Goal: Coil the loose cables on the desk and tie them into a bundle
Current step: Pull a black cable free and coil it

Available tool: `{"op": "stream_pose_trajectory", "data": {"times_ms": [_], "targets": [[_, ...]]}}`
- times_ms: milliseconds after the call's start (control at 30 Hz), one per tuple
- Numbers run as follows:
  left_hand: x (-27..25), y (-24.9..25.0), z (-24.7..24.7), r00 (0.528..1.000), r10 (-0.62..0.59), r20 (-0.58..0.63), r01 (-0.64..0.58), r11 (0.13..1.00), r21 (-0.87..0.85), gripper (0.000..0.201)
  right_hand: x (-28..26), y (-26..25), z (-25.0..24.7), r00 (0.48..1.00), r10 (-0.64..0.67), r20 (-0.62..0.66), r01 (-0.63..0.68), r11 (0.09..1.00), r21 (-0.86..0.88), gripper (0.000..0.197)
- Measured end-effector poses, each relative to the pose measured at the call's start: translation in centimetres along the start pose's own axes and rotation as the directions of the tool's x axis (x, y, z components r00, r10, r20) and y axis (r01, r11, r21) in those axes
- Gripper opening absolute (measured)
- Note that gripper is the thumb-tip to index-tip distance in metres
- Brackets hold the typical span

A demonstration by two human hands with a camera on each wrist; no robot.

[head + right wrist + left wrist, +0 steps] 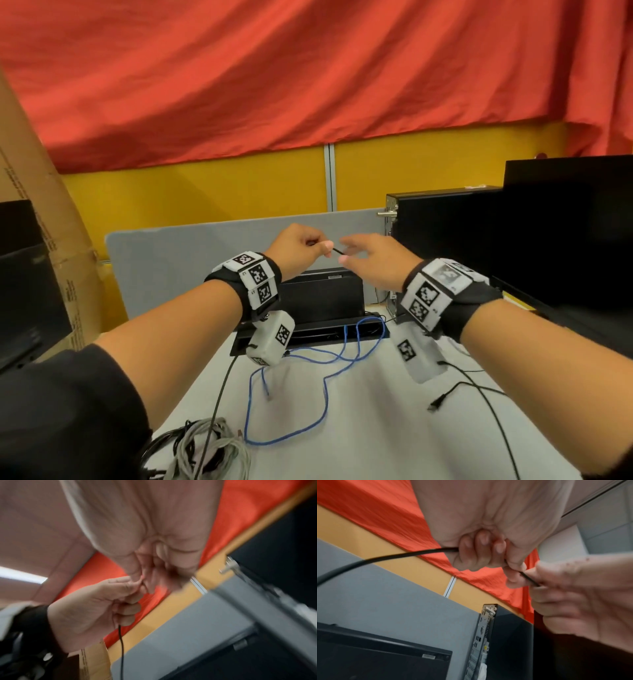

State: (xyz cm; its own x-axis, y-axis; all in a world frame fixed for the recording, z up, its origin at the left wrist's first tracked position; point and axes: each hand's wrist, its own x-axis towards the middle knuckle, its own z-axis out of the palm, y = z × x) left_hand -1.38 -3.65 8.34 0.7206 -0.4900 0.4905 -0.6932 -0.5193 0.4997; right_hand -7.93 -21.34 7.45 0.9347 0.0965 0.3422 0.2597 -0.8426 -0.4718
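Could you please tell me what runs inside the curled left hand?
A thin black cable passes through the left hand, emerging at the thumb toward the right hand; the enclosed stretch is hidden.

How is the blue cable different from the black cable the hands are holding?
The blue cable lies loose on the desk in wandering loops, untouched; the black cable is lifted in the air. The left hand grips the black one, and the right hand meets its tip. Blue is bright; black is dark. Both are thin, bendy and not yet bundled.
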Motion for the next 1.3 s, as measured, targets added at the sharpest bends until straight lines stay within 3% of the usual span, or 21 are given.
{"op": "stream_pose_trajectory", "data": {"times_ms": [33, 100, 233, 433, 700, 967, 1033, 1100, 1200, 1300], "targets": [[0.1, 0.3, 0.0, 1.0, 0.019, 0.008, -0.018, 1.0, -0.015, 0.026, 0.1, -0.6, 0.4, 1.0, -0.012, -0.009, 0.014, 0.988, 0.153, 0.032], [0.1, 0.6, -0.5, 0.999, 0.022, 0.043, -0.02, 0.999, -0.043, 0.026, 0.1, -0.7, 0.2, 0.992, -0.02, -0.124, 0.047, 0.974, 0.22, 0.022], [-0.3, -1.4, -2.8, 0.993, -0.093, 0.078, 0.09, 0.995, 0.038, 0.031, 0.1, 1.8, -1.6, 0.954, -0.007, -0.301, 0.004, 1.0, -0.009, 0.027], [-1.8, -5.8, -5.0, 0.974, -0.223, 0.026, 0.215, 0.961, 0.175, 0.033, -0.5, 6.9, -3.8, 0.902, 0.066, -0.427, -0.133, 0.983, -0.128, 0.025], [-3.3, -8.0, -5.8, 0.952, -0.306, -0.017, 0.298, 0.908, 0.295, 0.027, -1.2, 9.3, -4.0, 0.849, 0.159, -0.505, -0.253, 0.96, -0.123, 0.022], [-4.6, -8.3, -5.7, 0.927, -0.374, -0.027, 0.356, 0.855, 0.376, 0.032, -1.8, 9.8, -3.4, 0.824, 0.152, -0.546, -0.229, 0.971, -0.075, 0.023], [-4.9, -7.8, -5.4, 0.923, -0.384, 0.013, 0.372, 0.901, 0.222, 0.035, -1.7, 10.9, -3.3, 0.806, 0.201, -0.557, -0.266, 0.963, -0.038, 0.023], [-5.4, -7.1, -5.3, 0.909, -0.407, 0.092, 0.417, 0.894, -0.161, 0.036, -2.0, 12.4, -2.8, 0.808, 0.278, -0.519, -0.333, 0.943, -0.013, 0.02], [-6.0, -6.0, -5.3, 0.917, -0.352, 0.19, 0.382, 0.631, -0.675, 0.031, -2.4, 13.8, -0.4, 0.868, 0.337, -0.365, -0.374, 0.927, -0.033, 0.023], [-6.1, -4.5, -4.9, 0.932, -0.287, 0.222, 0.318, 0.351, -0.881, 0.027, -3.0, 13.8, 2.7, 0.921, 0.347, -0.175, -0.369, 0.922, -0.117, 0.025]]}}
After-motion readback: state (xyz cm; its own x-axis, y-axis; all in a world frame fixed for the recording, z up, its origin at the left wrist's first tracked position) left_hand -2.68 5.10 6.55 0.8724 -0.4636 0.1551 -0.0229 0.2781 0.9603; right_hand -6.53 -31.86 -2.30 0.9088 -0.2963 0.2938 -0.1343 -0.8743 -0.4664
